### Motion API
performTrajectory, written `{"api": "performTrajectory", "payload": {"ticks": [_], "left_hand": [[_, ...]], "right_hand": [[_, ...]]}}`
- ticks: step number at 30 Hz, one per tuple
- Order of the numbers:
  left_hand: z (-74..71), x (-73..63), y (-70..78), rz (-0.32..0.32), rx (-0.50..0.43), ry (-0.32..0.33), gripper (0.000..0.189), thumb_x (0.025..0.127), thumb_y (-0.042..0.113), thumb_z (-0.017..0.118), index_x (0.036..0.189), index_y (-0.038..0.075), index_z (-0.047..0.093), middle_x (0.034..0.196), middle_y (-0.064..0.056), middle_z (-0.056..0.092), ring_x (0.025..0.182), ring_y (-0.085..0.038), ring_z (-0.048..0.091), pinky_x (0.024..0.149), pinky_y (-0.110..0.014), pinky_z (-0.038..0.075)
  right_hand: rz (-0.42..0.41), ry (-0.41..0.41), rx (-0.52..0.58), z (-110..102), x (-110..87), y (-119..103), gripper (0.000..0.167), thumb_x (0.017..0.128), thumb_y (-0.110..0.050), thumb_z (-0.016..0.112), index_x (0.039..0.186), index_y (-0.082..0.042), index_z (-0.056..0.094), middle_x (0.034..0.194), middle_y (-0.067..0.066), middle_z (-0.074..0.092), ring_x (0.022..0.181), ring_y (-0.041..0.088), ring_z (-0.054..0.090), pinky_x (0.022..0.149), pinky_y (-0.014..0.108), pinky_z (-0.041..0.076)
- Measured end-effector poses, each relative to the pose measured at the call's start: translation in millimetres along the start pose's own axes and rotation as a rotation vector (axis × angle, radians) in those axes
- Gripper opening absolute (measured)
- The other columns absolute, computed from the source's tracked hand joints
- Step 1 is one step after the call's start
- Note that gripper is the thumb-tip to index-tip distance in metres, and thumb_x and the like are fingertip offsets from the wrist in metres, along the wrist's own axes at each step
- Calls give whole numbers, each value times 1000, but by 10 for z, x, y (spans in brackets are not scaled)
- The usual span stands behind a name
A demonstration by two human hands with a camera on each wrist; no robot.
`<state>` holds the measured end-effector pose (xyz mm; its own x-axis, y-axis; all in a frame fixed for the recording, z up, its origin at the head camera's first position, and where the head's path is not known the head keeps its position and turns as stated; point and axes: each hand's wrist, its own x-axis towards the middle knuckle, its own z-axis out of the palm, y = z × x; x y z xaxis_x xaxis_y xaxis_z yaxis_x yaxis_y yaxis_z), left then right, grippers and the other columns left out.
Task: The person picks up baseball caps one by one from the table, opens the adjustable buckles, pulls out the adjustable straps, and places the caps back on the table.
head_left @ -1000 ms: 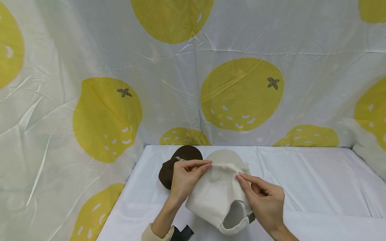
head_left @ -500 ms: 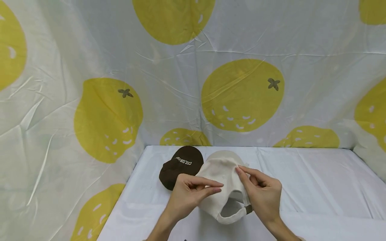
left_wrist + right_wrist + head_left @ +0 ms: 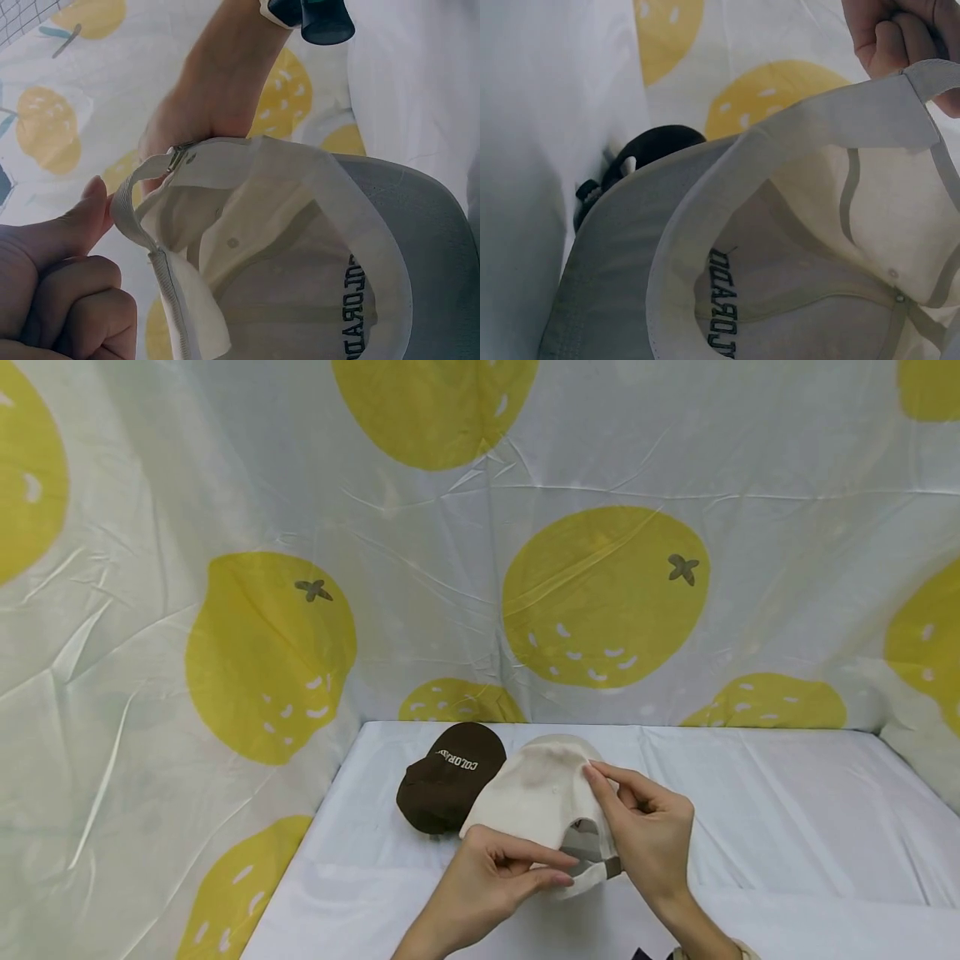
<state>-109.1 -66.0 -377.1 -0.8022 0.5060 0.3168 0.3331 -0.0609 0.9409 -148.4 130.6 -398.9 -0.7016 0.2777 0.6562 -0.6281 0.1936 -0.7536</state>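
An off-white baseball cap [image 3: 525, 785], with a grey brim, is held above the table, its back opening towards me. My right hand [image 3: 656, 831] pinches the crown fabric above the opening. Down at the back strap, my left hand [image 3: 498, 881] pinches the strap between thumb and forefinger. In the left wrist view the cap's inside [image 3: 277, 247] shows, with embroidery stitching near the front; my left hand [image 3: 67, 277] is at the strap loop. The right wrist view shows the cap's sweatband [image 3: 697, 217] and my left hand [image 3: 911, 45]; my right hand is out of that view.
A dark brown cap [image 3: 453, 781] with white lettering lies on the white-covered table [image 3: 772, 827], just left of the held cap. Lemon-print cloth [image 3: 420, 585] hangs behind and along the left side of the table.
My left hand has moved from the crown's top down to the back strap. The off-white cap has tipped and its strap has risen. My right hand keeps its pinch, shifting slightly up.
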Motion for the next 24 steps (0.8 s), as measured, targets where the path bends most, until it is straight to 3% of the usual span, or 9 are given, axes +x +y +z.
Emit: {"api": "performTrajectory", "payload": {"ticks": [7,14,21,24], "left_hand": [[25,-28,-12,-28,39,7,20,88,13,81,99,-4,81,60,-27,64,51,6,38,51,-12,35],[41,-46,-24,-59,28,15,20,89,11,81,101,-5,80,77,-29,73,54,6,43,56,-12,40],[54,-60,-36,-121,58,39,20,87,15,83,99,-1,82,69,-30,70,53,6,41,56,-10,39],[57,-61,-48,-100,65,44,19,87,13,83,99,-2,82,70,-28,71,54,7,42,56,-11,40]], "right_hand": [[34,-9,-6,-5,12,0,11,84,8,80,91,0,82,42,-1,32,36,15,20,33,14,18],[45,-6,-6,-7,12,13,11,85,7,80,92,-1,83,42,0,32,37,15,20,34,14,19],[45,3,-17,-8,20,26,11,85,6,81,92,-2,83,42,0,31,37,14,20,34,14,18],[46,4,-17,-7,18,30,11,85,5,81,92,-3,83,42,0,30,38,15,19,34,14,18]]}}
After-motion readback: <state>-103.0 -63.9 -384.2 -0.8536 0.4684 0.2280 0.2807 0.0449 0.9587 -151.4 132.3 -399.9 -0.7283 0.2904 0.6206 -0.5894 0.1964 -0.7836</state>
